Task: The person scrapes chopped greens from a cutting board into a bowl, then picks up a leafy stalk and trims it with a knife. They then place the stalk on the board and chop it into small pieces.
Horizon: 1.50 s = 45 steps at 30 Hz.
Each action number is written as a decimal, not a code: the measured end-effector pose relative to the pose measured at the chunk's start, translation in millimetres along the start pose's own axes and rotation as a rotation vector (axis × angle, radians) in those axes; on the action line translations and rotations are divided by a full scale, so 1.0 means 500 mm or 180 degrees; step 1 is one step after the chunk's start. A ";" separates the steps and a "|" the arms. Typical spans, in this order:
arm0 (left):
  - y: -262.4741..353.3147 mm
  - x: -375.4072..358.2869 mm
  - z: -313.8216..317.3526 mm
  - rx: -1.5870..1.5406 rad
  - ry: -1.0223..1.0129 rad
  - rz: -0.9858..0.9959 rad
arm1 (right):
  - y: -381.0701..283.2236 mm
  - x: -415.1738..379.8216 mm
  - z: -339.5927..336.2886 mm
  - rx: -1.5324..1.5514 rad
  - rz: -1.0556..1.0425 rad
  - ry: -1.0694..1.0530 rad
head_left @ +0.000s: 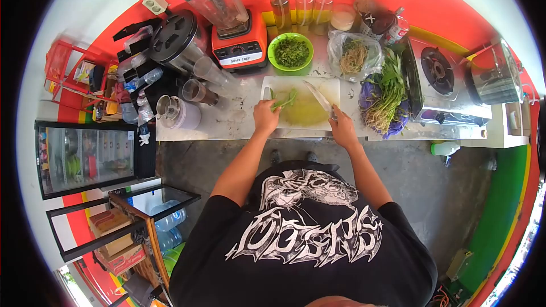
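My left hand (266, 117) is closed around a small bunch of green leaves (286, 100) at the left side of the white cutting board (325, 83). In my right hand (343, 128) is a kitchen knife (318, 96), its blade pointing up and left over the board, apart from the leaves. Wet green-yellow stains mark the board's middle. Just behind the board stands a bright green bowl (292, 69) filled with chopped greens (292, 51). To the right lies a bunch of leafy stems with roots (390, 88) on purple wrapping.
A red blender (240, 45) stands behind on the left, near a tall glass (200, 92). Several pump bottles (305, 8) line the wall. A clear plastic bag (355, 57) holds roots. A gas stove (437, 74) with a metal pot (495, 79) bounds the right.
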<state>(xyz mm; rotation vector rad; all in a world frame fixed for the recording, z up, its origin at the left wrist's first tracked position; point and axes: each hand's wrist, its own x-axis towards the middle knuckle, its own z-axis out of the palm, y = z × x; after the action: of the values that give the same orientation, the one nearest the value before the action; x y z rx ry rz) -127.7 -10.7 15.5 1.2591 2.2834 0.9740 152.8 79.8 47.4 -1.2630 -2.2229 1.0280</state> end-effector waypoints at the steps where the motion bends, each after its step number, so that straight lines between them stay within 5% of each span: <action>1: 0.017 -0.004 -0.010 0.0279 0.0232 0.0163 | 0.008 -0.003 -0.001 -0.0038 -0.0001 -0.0004; 6: 0.049 -0.059 -0.039 0.0563 0.0660 0.0630 | 0.009 -0.032 0.008 0.0178 0.0054 0.0231; 9: 0.035 -0.084 -0.040 0.0382 0.0269 0.0959 | -0.003 -0.046 0.017 0.0300 0.0208 0.0245; 11: 0.020 -0.100 -0.036 0.0221 -0.0736 0.1139 | -0.003 -0.056 0.030 0.0284 0.0196 0.0292; 22: 0.001 -0.128 -0.004 0.1291 -0.1160 0.1494 | -0.010 -0.095 0.049 0.0325 0.0478 0.0349; 27: 0.015 -0.116 -0.011 0.1485 -0.1032 0.1715 | -0.001 -0.095 0.064 0.0231 0.0405 0.0459; 45: 0.017 -0.020 -0.066 0.0456 0.0086 0.0961 | 0.018 -0.107 0.078 0.0176 0.0288 0.0365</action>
<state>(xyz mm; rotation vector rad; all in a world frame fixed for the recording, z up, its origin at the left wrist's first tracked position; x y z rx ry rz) -137.0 -29.3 44.4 1.6984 2.2593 0.9403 161.2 21.1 16.4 -1.3736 -2.0548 1.0163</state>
